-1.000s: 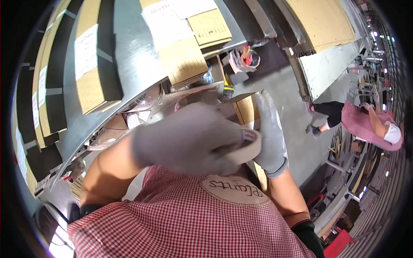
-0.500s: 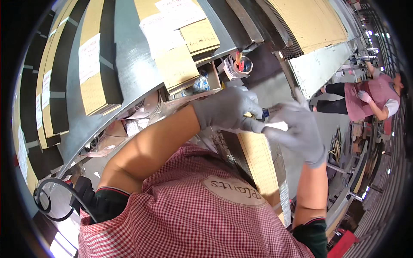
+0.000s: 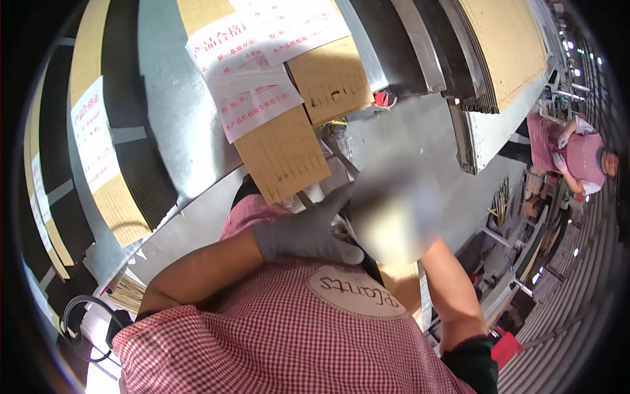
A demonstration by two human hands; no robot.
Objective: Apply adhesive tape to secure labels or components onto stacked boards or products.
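My left hand, in a grey glove, is held in front of my checked apron, its thumb and fingers apart with a gap between them. Nothing shows in its grip. To the right of it, my right hand is smeared into a grey and pale patch, so its fingers and anything in them cannot be made out. Just beyond my left hand lies the near end of a tan-covered stack of strips. White paper sheets with red print rest on that stack.
More dark strip stacks with tan tops lie along the grey metal table at left. A tan-topped stack of sheets sits at far right. Another person in a pink apron stands at the right.
My hands, earlier together around a small object with a bit of yellow, have come apart and lower. The view has shifted nearer the labelled stack; the tub and open box are no longer seen.
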